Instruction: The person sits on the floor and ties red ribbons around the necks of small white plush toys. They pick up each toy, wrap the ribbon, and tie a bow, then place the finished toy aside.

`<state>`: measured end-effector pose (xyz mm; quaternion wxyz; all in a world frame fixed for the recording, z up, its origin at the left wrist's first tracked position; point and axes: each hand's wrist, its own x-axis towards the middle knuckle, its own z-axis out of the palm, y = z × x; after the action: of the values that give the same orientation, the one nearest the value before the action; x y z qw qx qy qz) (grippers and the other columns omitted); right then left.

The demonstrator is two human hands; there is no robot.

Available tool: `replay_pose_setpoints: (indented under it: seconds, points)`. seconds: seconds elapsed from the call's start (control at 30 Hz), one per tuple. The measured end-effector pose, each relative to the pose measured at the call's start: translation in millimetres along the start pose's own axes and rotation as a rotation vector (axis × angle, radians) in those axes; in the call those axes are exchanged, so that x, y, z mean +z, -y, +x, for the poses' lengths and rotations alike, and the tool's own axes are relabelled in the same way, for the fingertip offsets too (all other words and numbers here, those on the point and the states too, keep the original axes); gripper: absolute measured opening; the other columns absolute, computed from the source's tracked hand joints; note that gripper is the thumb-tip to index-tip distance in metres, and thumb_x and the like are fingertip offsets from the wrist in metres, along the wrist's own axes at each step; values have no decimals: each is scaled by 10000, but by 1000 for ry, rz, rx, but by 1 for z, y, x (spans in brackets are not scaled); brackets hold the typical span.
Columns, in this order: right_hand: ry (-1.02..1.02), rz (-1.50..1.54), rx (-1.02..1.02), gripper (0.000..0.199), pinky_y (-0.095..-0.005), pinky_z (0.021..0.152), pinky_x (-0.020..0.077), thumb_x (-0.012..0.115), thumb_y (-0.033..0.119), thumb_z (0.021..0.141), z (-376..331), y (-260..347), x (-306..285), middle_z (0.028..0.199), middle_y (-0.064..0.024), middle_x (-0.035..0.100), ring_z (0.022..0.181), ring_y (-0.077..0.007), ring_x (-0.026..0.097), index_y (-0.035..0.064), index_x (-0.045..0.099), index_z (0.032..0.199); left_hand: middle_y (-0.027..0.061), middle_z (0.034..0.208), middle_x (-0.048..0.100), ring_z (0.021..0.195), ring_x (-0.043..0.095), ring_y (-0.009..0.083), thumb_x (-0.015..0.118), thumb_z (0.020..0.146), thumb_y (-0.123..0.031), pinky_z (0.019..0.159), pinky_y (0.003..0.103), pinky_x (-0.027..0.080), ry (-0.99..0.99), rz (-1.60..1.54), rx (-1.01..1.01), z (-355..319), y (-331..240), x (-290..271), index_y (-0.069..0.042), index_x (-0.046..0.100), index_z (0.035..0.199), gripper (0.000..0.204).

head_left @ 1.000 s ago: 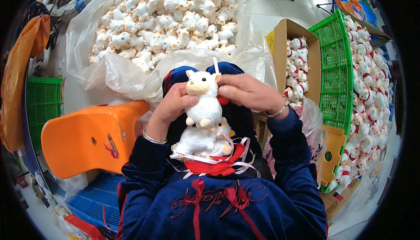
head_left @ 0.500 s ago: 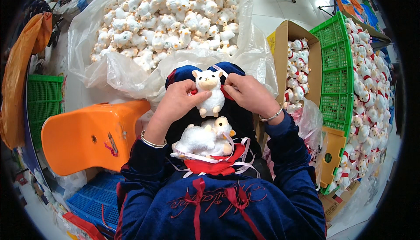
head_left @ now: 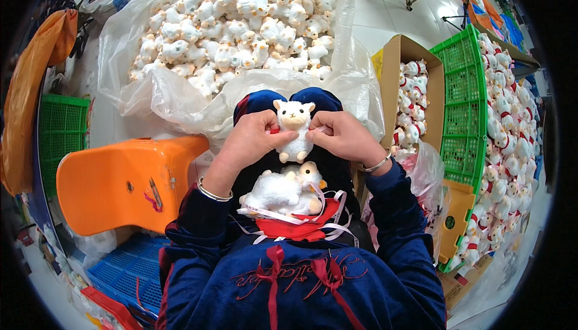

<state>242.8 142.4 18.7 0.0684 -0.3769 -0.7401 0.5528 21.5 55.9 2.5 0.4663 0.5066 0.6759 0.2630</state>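
A small white plush sheep [head_left: 295, 146] with a cream face and feet is held upright above my lap, facing me. My left hand [head_left: 256, 140] is closed on its left side, thumb across the chest, with a bit of red cloth [head_left: 274, 131] at the fingers. My right hand [head_left: 348, 139] pinches at the toy's right side; a pale ribbon end [head_left: 326, 130] shows by its fingers. What lies behind the toy is hidden. On my lap below, more white plush sheep [head_left: 274, 193] rest beside red cloth pieces [head_left: 298, 228] with pale printed ribbons [head_left: 337, 228].
A clear plastic sheet [head_left: 162, 98] ahead bears a large heap of plush sheep [head_left: 241, 29]. At left stands an orange stool [head_left: 114, 185] with small snips [head_left: 156, 194] on it. To the right are a cardboard box [head_left: 388, 95] and a green crate [head_left: 460, 95] near many red-scarfed plush toys [head_left: 509, 149].
My right hand has moved in against the toy's side. The red cloth that showed there is now hidden. The view has shifted slightly.
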Motion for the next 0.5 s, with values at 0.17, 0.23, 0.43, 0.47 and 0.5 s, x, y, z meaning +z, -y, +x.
replay_pose_setpoints:
  seconds: [0.17,0.23,0.43,0.47,0.5]
  points:
    - [-75,62,14,211,-247,613,480,790,173,881,5,0,10,728,-18,650,698,-56,569,-19,702,889,-20,761,607,714,520,63,801,872,-196,639,256,464,139,-123,54,-6,3,-10,-8,685,887,221]
    - [-140,-36,4,225,-254,620,505,810,176,864,5,6,10,744,-37,676,701,-65,598,-21,709,907,-19,758,606,715,524,63,796,868,-193,638,255,461,129,-106,59,-6,4,-12,-7,687,881,215]
    - [-171,-205,40,296,-371,663,565,821,259,814,5,19,3,815,-184,729,710,-287,719,-11,731,894,67,735,638,691,581,137,802,841,-285,642,305,483,139,83,-7,-1,-2,-23,14,689,838,319]
    - [-161,-195,20,292,-374,668,564,821,258,811,5,18,3,803,-181,725,711,-286,719,-8,729,891,117,738,659,683,617,187,803,824,-314,647,335,499,157,81,-1,-1,-3,-23,21,693,834,354]
    - [-151,-186,0,289,-377,672,563,820,257,808,5,16,3,791,-178,721,712,-285,718,-5,727,888,166,740,681,676,653,238,805,806,-344,652,366,516,176,79,5,-1,-4,-23,29,696,831,389]
